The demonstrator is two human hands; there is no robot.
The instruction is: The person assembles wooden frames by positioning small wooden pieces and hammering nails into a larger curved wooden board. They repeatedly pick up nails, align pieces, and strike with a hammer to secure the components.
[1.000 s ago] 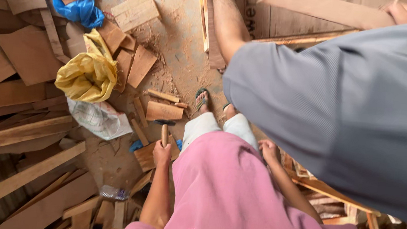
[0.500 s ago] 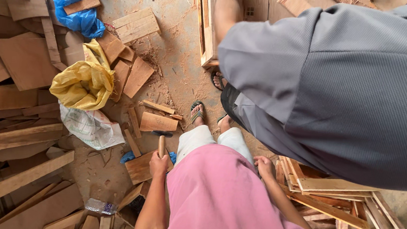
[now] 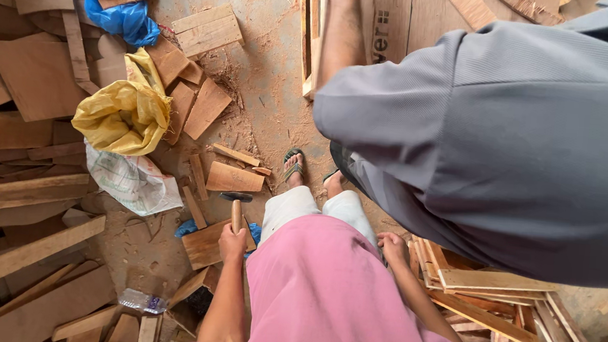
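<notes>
**Workshop floor: hammer in hand among offcuts**

Left hand [image 3: 232,243]: fingers wrapped tight round the pale wooden handle of a hammer [image 3: 235,207]; dark metal head at the far end, held low above a flat rectangular wood block [image 3: 208,244] on the floor beside the person's pink garment.

Right hand [image 3: 391,246]: hangs beside the hip, fingers loosely curled, holding nothing, just beside a stack of thin wooden slats [image 3: 492,297] with raw, splintery edges.

Floor [image 3: 270,58]: dusty concrete strewn with sawdust and shavings.

Also present:
- small rectangular offcut [image 3: 234,179], smooth-faced, just beyond the hammer head;
- crumpled yellow plastic bag [image 3: 124,111];
- blue plastic bag [image 3: 119,9], glossy, creased;
- white woven sack [image 3: 135,179], printed, flattened;
- clear plastic bottle [image 3: 142,301] lying on its side;
- long rough planks [image 3: 12,193] at the left;
- another person in a grey shirt [image 3: 513,130], bare arm [image 3: 342,31] reaching to a wooden frame [image 3: 306,24].
</notes>
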